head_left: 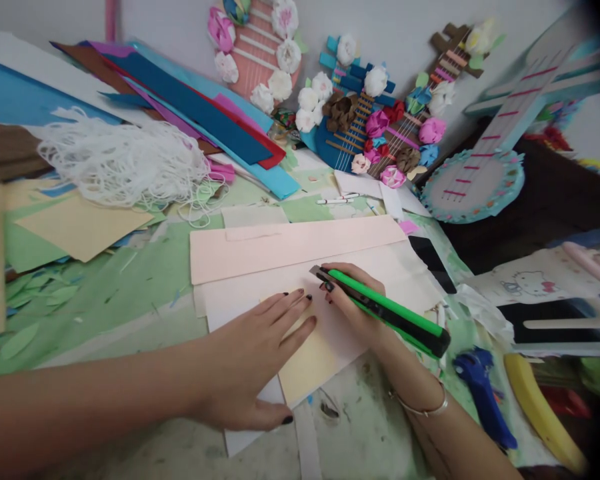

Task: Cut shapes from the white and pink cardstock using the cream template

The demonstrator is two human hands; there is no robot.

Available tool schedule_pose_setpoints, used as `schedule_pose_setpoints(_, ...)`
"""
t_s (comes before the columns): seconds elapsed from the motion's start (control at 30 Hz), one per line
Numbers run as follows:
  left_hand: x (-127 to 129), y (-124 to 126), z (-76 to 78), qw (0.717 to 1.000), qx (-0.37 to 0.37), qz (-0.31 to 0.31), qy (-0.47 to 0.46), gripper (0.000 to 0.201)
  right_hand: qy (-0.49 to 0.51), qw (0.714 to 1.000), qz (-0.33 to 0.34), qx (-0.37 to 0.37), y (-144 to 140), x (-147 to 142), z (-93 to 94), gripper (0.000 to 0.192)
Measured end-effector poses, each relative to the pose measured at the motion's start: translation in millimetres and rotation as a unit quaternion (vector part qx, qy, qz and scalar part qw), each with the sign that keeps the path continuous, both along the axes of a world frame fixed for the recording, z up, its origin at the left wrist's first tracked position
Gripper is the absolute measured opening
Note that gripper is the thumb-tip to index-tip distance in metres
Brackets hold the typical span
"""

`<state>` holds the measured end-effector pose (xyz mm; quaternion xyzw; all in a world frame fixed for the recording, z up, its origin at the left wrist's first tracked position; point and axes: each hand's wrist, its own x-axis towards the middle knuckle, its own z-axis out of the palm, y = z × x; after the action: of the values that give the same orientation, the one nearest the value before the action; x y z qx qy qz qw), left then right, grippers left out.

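Down at the middle of the counter point(130, 280), the right hand point(353, 300) is wrapped tight around a green and black utility knife point(387, 313), fingers curled over the body, with the blade end pointing up-left and resting on the pale pink paper sheet point(300, 247). Can't really make out how much blade is out, it's too small. A thin bracelet point(425, 405) sits on that wrist.

Just beside it, the left hand point(257, 360) is pressed flat, fingers spread and straight, holding nothing, just pinning down a cream coloured card point(313, 363) that lies on top of the pink sheet and a white sheet point(245, 437) underneath. Its fingertips almost reach the knife tip. Dark nail polish on both hands.

Moving out: to the right of the knife arm there's a blue glue gun point(483, 393) lying on the counter, and next to that a yellow curved thing point(543, 410), can't tell what it is. Further right, a white piece with a cartoon cat print point(527, 283).

Left side of the counter is covered in green paper scraps point(35, 327), a tan sheet point(80, 230) and a big tangle of white string point(120, 163). Behind that, long strips of blue, red and purple paper point(195, 107) are stacked up. Along the back wall lean paper guitars covered with paper flowers point(365, 113), plus a pale blue guitar shape point(480, 173) over on the right.
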<state>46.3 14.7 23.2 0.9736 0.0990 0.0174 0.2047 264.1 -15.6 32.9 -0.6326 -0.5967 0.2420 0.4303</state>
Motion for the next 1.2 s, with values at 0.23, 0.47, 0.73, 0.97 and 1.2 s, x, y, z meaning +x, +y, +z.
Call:
schedule_pose_setpoints(0.23, 0, 2, -1.0, 1.000, 0.004, -0.007, 0.008, 0.099, -0.032, 0.999, 0.002, -0.004, -1, -4, -4.7, 0.019)
schedule_pose_setpoints(0.47, 0, 2, 0.2, 1.000, 0.002, -0.009, 0.026, 0.101, -0.052, 0.998, -0.024, 0.026, -3, -14, 3.8, 0.018)
schedule_pose_setpoints(0.73, -1, 4, -4.2, 1.000, 0.006, -0.009, 0.000, 0.102, 0.021, 1.000, 0.006, -0.018, -3, -12, -1.8, 0.015)
schedule_pose_setpoints(0.97, 0, 3, -2.6, 1.000, -0.005, -0.008, -0.003, 0.101, 0.027, 0.999, 0.013, -0.027, -2, -12, -1.0, 0.015)
schedule_pose_setpoints(1.2, -1, 4, 0.3, 1.000, -0.006, -0.010, 0.007, 0.100, 0.020, 0.999, 0.013, -0.021, -2, -12, -0.8, 0.014)
